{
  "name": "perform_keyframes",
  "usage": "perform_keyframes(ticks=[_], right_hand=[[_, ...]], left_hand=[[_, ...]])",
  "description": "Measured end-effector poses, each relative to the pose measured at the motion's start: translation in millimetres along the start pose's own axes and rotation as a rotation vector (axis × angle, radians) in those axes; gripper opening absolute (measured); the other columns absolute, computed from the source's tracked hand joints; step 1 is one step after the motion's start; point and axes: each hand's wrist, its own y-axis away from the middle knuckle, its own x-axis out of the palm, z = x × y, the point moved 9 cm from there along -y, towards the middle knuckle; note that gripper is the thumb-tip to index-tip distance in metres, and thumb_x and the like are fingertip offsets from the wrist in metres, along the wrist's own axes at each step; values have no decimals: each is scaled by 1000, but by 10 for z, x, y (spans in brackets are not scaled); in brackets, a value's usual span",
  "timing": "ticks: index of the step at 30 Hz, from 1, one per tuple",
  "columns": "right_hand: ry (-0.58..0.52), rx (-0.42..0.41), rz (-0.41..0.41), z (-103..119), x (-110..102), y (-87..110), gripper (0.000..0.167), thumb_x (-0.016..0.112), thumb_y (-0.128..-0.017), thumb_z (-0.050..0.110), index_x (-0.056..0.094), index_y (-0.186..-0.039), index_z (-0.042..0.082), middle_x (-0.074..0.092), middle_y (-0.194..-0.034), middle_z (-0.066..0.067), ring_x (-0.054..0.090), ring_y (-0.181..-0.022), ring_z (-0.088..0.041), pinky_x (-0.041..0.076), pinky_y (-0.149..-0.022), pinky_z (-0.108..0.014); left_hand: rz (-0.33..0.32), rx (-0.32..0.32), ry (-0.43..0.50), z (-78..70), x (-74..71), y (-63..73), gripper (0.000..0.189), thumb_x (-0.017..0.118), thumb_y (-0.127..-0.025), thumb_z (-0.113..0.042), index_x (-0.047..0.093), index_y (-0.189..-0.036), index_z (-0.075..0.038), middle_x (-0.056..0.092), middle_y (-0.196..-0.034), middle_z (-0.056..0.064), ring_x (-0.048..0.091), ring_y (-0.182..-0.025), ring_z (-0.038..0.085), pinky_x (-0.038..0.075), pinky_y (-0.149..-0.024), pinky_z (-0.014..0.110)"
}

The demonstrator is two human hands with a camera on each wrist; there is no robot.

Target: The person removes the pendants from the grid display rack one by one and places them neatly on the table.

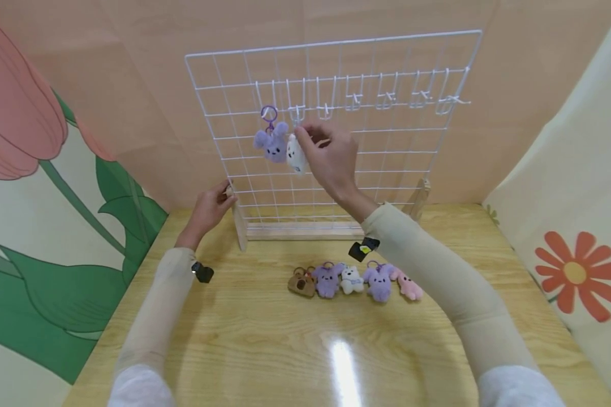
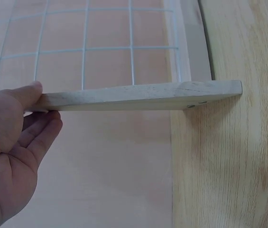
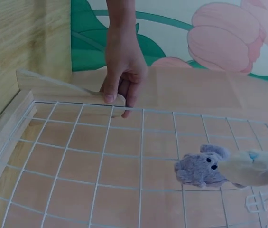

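My right hand (image 1: 333, 155) pinches a small white plush keychain (image 1: 296, 154) near its top, just below the second hook (image 1: 297, 110) of a white wire grid rack (image 1: 387, 152). Beside it, a purple plush keychain (image 1: 273, 142) hangs by its ring from the leftmost hook. In the right wrist view the white plush (image 3: 252, 167) partly overlaps the purple one (image 3: 198, 168). At the rack's left side my left hand (image 1: 210, 212) grips the top of the wooden support (image 2: 124, 97), thumb on one face and fingers on the other.
Several plush keychains lie in a row on the wooden table (image 1: 265, 339): a brown one (image 1: 301, 284), purple ones (image 1: 327, 281), a white one (image 1: 351, 280) and a pink one (image 1: 409, 287). More hooks (image 1: 387, 99) line the rack to the right. Flower-printed cloth stands at both sides.
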Motion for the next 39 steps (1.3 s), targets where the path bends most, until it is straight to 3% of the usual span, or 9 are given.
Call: perform_keyframes(ticks=[6, 15, 23, 31, 39], right_hand=[[2, -16, 71, -11, 34, 124, 18, 75, -95, 15, 78, -97, -2, 76, -86, -13, 68, -71, -14, 61, -62, -21], [6, 30, 149, -135, 104, 339, 19, 74, -96, 18, 77, -97, -1, 75, -89, -10, 68, -76, -16, 60, -63, -22], [1, -4, 199, -206, 187, 517, 18, 75, -96, 18, 76, -97, 0, 76, -89, -9, 70, -78, -16, 62, -64, -25], [-46, 20, 272, -321, 294, 726, 15, 74, -96, 15, 76, -98, 0, 76, -87, -9, 70, -71, -15, 61, -62, -24], [-56, 54, 330, -487, 395, 955, 14, 74, -96, 17, 77, -98, 3, 77, -90, -7, 72, -74, -14, 63, -64, -25]], left_hand=[[-8, 4, 4, 16, 6, -14, 55, 65, -102, -12, 44, -150, 7, 54, -144, 28, 63, -120, 45, 57, -98, 49], [-12, 5, 4, 36, 10, -27, 55, 65, -102, -11, 45, -150, 7, 54, -143, 29, 64, -120, 44, 57, -99, 48], [-9, 7, -2, 42, 15, -21, 55, 64, -103, -14, 45, -150, 5, 55, -142, 29, 63, -121, 44, 56, -98, 50], [-17, 5, 11, 37, 1, -29, 55, 66, -101, -11, 46, -149, 6, 54, -144, 27, 64, -120, 43, 57, -98, 47], [-11, 12, -2, 24, 12, -31, 55, 65, -102, -11, 45, -149, 7, 54, -144, 28, 64, -120, 44, 57, -98, 47]])
